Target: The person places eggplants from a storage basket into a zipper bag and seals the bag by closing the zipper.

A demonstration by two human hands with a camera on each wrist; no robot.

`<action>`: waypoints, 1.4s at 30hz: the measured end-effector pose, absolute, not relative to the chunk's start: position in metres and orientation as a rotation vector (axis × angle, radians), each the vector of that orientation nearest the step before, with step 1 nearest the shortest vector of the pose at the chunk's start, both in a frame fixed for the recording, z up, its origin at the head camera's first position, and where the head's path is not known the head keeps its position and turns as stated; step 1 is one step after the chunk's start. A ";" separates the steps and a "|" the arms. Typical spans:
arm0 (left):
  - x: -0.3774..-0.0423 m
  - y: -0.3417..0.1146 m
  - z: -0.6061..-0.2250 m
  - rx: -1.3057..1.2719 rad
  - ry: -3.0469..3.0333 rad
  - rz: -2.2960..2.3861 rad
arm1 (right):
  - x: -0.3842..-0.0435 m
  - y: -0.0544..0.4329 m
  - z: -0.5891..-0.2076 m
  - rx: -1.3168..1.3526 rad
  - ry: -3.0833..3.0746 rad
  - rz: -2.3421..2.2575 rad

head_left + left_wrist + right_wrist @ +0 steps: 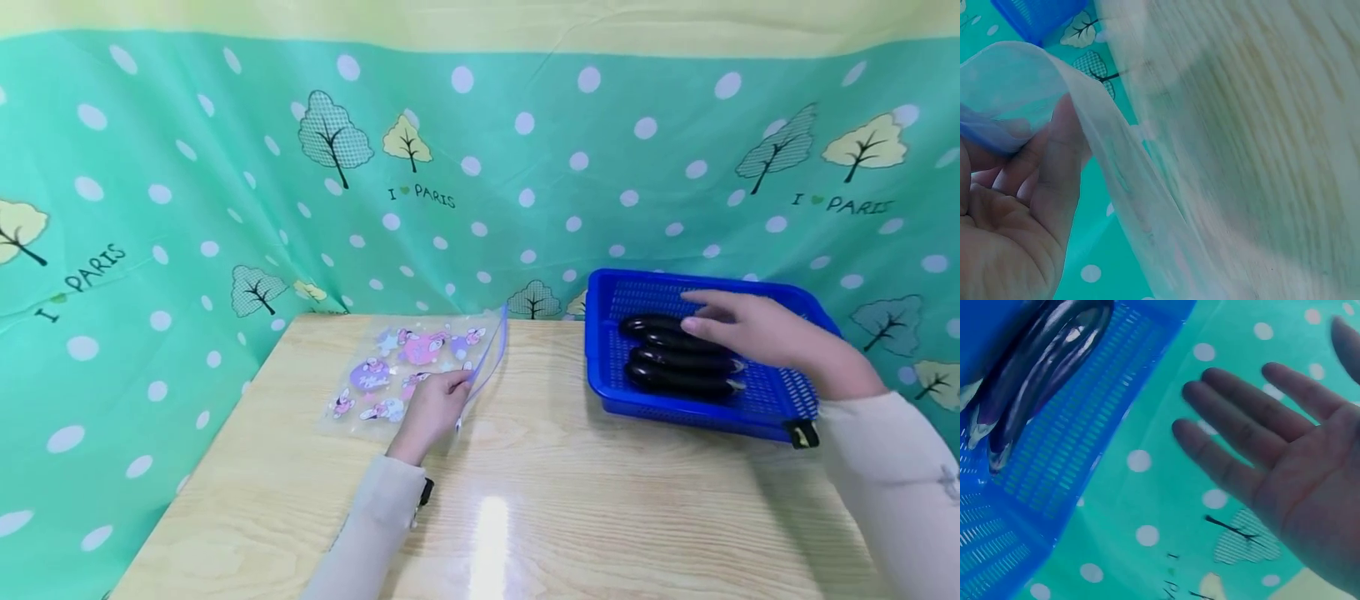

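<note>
L hand (429,410) pinches 1 clear bag (393,358) by edge; R hand (761,332), fingers straight, nr eggplants (678,361) in blue basket (675,418)

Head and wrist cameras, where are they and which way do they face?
Head: worn on the head, facing forward and down at the printed plastic bag and eggplants; left hand, right hand and sleeves show.
Left wrist: worn there, facing the bag's edge; left hand shows.
Right wrist: worn there, facing the blue basket; right hand shows.
Shared: head and right wrist both show eggplants.
</note>
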State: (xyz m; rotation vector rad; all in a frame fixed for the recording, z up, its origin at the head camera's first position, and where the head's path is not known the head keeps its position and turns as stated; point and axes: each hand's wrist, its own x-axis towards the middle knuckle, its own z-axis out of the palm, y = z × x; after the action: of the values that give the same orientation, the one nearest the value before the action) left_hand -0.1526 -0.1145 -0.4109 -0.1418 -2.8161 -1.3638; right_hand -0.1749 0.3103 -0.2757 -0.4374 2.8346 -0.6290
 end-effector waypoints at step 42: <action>-0.152 -0.112 -0.420 -0.159 -2.827 -1.308 | -0.275 0.339 -0.356 -0.401 2.771 -0.329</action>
State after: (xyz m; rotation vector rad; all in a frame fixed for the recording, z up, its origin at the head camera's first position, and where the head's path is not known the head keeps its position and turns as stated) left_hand -0.1520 -0.1116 -0.4203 -0.1592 -2.8274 -1.3082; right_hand -0.2753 0.3392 -0.3565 -0.4009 2.7705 -0.3291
